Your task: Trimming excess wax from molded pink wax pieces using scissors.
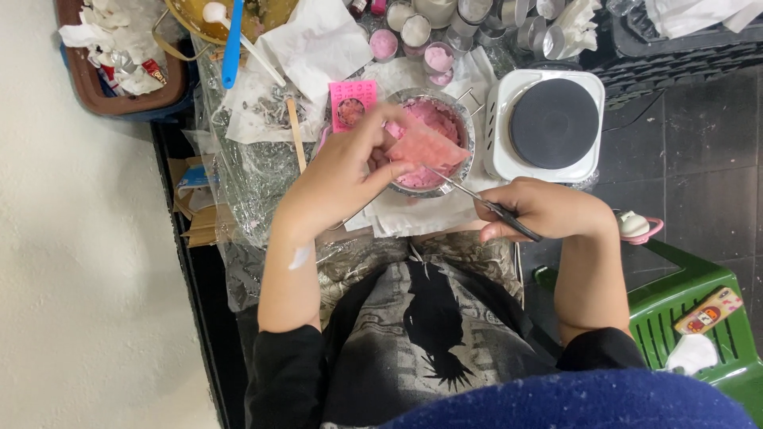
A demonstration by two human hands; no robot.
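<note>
Overhead, my dark printed shirt (pixel 433 318) fills the lower frame, its hem cut off by a blue fold at the bottom edge. Crinkled clear plastic sheet (pixel 246 171) covers the worktable, whose far end runs out of view. A white single-burner hot plate (pixel 544 123) with a round black disc sits just right of a shiny metal bowl (pixel 469 131) holding grainy pink paste. A green slatted plastic stool (pixel 699 306) stands at lower right, partly cropped. My left hand (pixel 334 179) pinches a flat, translucent pink slab (pixel 425 147) over the bowl, fingers closed on its near edge; the slab hides part of the paste. My right hand (pixel 548 210) is wrapped shut around a thin metal tool with a dark handle (pixel 485 202), its tip touching the slab's lower edge; whether it is a blade or a pick is hard to tell. Small pink-filled metal cups (pixel 437 57) crowd the top edge. A pink square mould (pixel 352 103) lies beside the bowl.
</note>
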